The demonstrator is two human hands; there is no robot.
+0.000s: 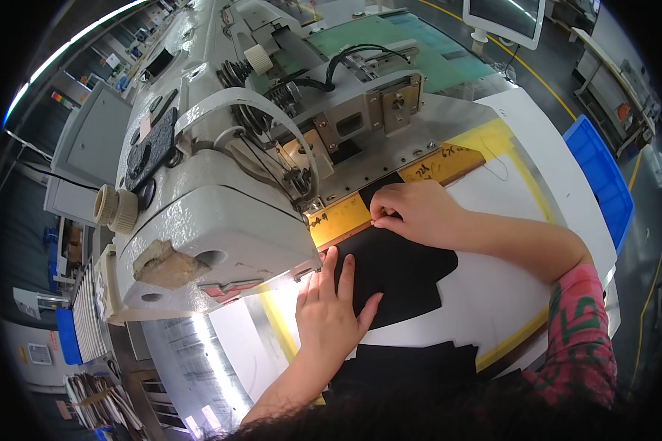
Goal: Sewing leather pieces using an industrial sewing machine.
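A black fabric piece (401, 275) lies on the white work surface, against a yellow bar with handwritten marks (342, 222) on the sewing machine's bed. My left hand (327, 312) rests palm down with fingers spread, its fingertips at the left edge of the fabric, close under the machine head (213, 235). At the fabric's upper edge, by the bar, my right hand (419, 213) is closed with thumb and forefinger pinched together. Whatever sits between those fingertips is too small to make out. Part of a black strip (385, 181) shows across the bar behind the right hand.
More black fabric pieces (412, 367) lie nearer to me. Yellow tape (526, 165) borders the white surface. A metal clamp frame (375, 110) stands beyond the bar. At right is a blue bin (602, 180); a monitor (504, 20) stands at the back.
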